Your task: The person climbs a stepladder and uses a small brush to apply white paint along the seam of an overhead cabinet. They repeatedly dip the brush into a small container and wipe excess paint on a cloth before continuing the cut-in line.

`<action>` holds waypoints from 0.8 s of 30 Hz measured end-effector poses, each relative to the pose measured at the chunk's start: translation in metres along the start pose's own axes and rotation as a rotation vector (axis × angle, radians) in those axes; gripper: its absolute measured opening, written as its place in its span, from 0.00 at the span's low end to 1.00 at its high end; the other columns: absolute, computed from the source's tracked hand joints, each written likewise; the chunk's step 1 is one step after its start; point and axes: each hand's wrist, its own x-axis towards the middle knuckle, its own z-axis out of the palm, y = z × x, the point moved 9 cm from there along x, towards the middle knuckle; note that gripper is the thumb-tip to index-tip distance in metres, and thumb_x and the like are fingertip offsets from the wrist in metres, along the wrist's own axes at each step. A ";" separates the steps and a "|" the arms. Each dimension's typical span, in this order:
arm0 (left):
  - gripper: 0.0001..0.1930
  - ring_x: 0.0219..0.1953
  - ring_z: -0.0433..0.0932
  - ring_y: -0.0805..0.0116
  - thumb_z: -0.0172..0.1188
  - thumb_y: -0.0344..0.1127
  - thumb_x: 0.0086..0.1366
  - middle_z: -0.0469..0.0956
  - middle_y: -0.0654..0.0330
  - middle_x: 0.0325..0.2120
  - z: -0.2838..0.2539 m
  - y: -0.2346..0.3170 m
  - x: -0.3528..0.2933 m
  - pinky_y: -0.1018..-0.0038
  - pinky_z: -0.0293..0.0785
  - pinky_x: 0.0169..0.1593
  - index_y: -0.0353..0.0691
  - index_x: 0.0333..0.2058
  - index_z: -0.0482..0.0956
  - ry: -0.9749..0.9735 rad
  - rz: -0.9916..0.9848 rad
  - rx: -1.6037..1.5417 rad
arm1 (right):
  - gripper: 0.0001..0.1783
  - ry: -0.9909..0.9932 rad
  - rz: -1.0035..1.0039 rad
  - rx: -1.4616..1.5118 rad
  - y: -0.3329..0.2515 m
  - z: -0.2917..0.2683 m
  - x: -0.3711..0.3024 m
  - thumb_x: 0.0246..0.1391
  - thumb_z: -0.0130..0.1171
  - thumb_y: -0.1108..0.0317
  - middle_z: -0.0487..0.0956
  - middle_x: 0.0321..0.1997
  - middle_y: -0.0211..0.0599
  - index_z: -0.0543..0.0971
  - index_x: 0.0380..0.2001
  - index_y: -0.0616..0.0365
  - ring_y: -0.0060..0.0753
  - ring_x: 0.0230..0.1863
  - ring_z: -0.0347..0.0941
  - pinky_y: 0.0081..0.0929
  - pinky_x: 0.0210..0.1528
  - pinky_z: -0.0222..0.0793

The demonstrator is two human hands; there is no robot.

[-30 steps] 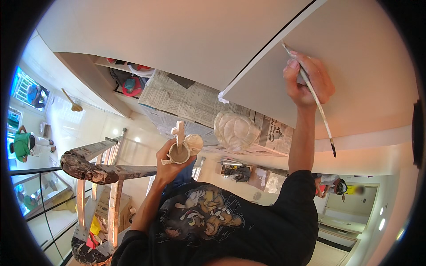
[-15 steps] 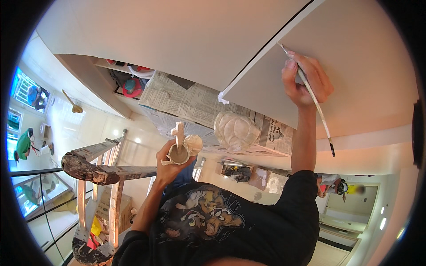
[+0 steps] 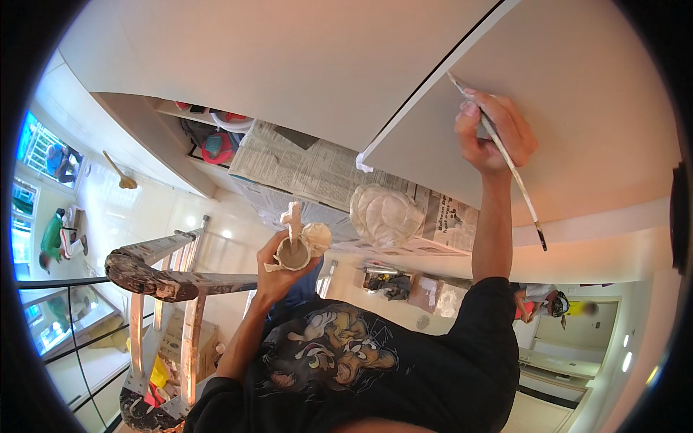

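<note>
Hardly anything had shifted since the earlier frames: from my remote seat I saw only the brush tip creep a little along the seam, while the cup stayed where it was.

Far left, a paint-crusted wooden ladder (image 3: pixel 170 281) stood below, well apart from the work. Next came the left hand (image 3: pixel 278 263), clenched round a small cup of putty-coloured paint (image 3: pixel 294 254) with a stick and a bit of rag poking out, held at chest height just above the black printed shirt (image 3: pixel 339 361). Behind it, newspaper (image 3: pixel 310 169) covered the cabinet fronts, and a wrapped light fitting (image 3: pixel 385 214) hung beside them.

To the right, the right hand (image 3: pixel 491 133) was raised overhead, grasping a thin artist's brush (image 3: pixel 505 159) in a pen grip; its bristles touched the dark joint where the white ceiling panel (image 3: pixel 577 94) met the neighbouring surface.

As I judged it, the touch-up along that joint was partway: the stretch from the brush down to the panel's corner still read as a dark line, and I could not tell how much above was already filled.
</note>
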 end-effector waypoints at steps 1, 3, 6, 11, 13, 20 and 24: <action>0.28 0.45 0.81 0.73 0.80 0.30 0.51 0.84 0.60 0.42 0.000 0.001 0.000 0.72 0.77 0.52 0.35 0.51 0.78 -0.003 0.005 0.009 | 0.12 0.040 0.010 0.016 0.001 -0.002 0.000 0.46 0.63 0.84 0.82 0.27 0.37 0.85 0.37 0.65 0.26 0.24 0.80 0.19 0.26 0.76; 0.28 0.44 0.81 0.73 0.80 0.30 0.51 0.84 0.60 0.42 0.001 0.005 0.000 0.72 0.77 0.52 0.34 0.51 0.78 -0.007 0.035 0.025 | 0.13 0.109 0.052 0.029 0.006 -0.003 0.000 0.44 0.63 0.83 0.82 0.26 0.36 0.84 0.36 0.64 0.26 0.23 0.79 0.19 0.26 0.75; 0.28 0.44 0.81 0.73 0.80 0.30 0.52 0.84 0.60 0.42 0.000 0.003 -0.002 0.72 0.77 0.52 0.34 0.51 0.78 -0.009 0.013 0.011 | 0.12 0.058 0.022 0.024 0.005 0.000 0.000 0.46 0.62 0.83 0.82 0.26 0.36 0.84 0.36 0.64 0.26 0.23 0.79 0.20 0.25 0.75; 0.32 0.51 0.81 0.70 0.79 0.26 0.51 0.82 0.57 0.49 0.003 0.009 -0.002 0.70 0.76 0.58 0.34 0.54 0.76 -0.067 -0.022 0.025 | 0.10 0.029 0.086 0.134 0.002 -0.008 -0.003 0.53 0.61 0.84 0.82 0.26 0.40 0.83 0.40 0.66 0.26 0.24 0.80 0.21 0.25 0.74; 0.31 0.49 0.81 0.71 0.80 0.28 0.51 0.83 0.58 0.46 0.004 0.021 -0.001 0.71 0.77 0.55 0.34 0.53 0.77 -0.058 0.016 0.034 | 0.09 0.150 0.326 0.364 0.005 -0.010 -0.016 0.56 0.60 0.84 0.82 0.27 0.42 0.82 0.41 0.67 0.27 0.25 0.80 0.22 0.25 0.75; 0.29 0.44 0.80 0.74 0.79 0.29 0.52 0.84 0.61 0.41 0.002 0.056 -0.010 0.72 0.78 0.51 0.33 0.52 0.78 0.010 0.090 0.114 | 0.08 0.138 0.975 1.079 -0.104 0.018 -0.095 0.58 0.59 0.81 0.81 0.29 0.44 0.81 0.41 0.70 0.29 0.25 0.79 0.26 0.29 0.78; 0.30 0.43 0.80 0.74 0.80 0.28 0.50 0.84 0.60 0.41 0.002 0.070 -0.016 0.73 0.78 0.49 0.33 0.52 0.77 0.037 0.190 0.041 | 0.07 -0.255 0.893 0.901 -0.168 0.026 -0.091 0.56 0.64 0.77 0.82 0.26 0.39 0.83 0.38 0.66 0.28 0.23 0.79 0.26 0.28 0.76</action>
